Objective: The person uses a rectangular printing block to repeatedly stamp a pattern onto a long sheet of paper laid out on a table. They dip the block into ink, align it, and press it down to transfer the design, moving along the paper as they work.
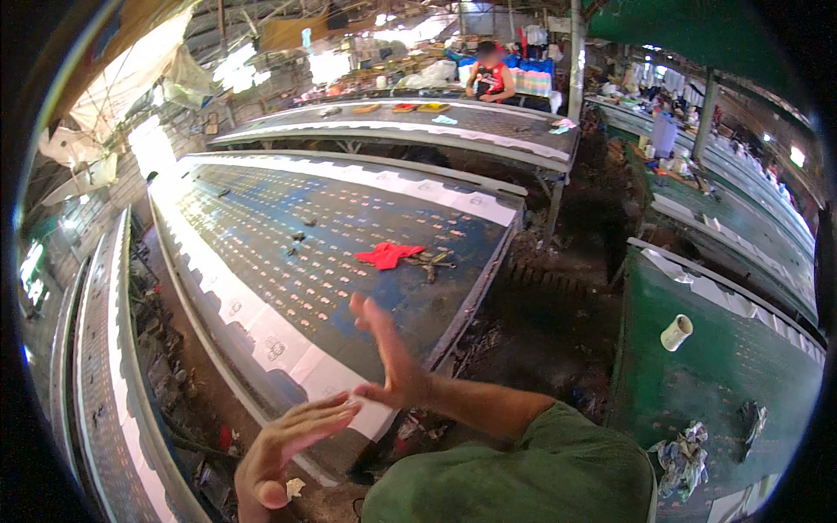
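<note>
— Hands: the left hand (279,453) and right hand (388,353) hover flat, fingers spread, grasping nothing, above the bench (261,261) edge.

— The white fabric strip (288,349) lies along that edge below them; it looks light and limp, best pinched at its border.

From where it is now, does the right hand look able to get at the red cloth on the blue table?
Probably yes. The right hand is raised open over the blue table's near end, and the red cloth lies further up the same surface with only bare tabletop between them; it would need a forward stretch.
</note>
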{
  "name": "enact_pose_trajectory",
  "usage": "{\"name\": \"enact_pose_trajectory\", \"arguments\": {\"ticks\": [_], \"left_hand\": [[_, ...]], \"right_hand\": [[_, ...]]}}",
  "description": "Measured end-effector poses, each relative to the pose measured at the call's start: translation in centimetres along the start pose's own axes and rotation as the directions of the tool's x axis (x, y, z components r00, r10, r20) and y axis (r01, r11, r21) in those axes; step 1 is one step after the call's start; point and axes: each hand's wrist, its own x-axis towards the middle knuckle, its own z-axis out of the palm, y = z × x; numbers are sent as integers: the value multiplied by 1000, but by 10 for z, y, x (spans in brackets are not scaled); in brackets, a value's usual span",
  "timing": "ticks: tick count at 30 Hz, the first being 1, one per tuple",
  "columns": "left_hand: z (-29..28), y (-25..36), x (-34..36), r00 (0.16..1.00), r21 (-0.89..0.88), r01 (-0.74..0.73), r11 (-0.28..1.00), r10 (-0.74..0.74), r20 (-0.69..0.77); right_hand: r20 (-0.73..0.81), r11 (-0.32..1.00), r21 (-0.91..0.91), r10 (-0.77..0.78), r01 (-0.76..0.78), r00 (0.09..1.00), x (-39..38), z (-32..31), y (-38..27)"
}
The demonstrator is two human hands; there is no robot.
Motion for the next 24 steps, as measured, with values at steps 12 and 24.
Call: {"name": "enact_pose_trajectory", "arguments": {"ticks": [12, 24], "left_hand": [[-22, -128, 184, 925, -428, -258, 866, 94, -367], [69, -190, 155, 930, -507, -106, 855, -95, -356]], "right_hand": [[-469, 655, -523, 314, -546, 826, -130, -123, -12], [-474, 172, -740, 552, -650, 686, -242, -203, -68]]}}
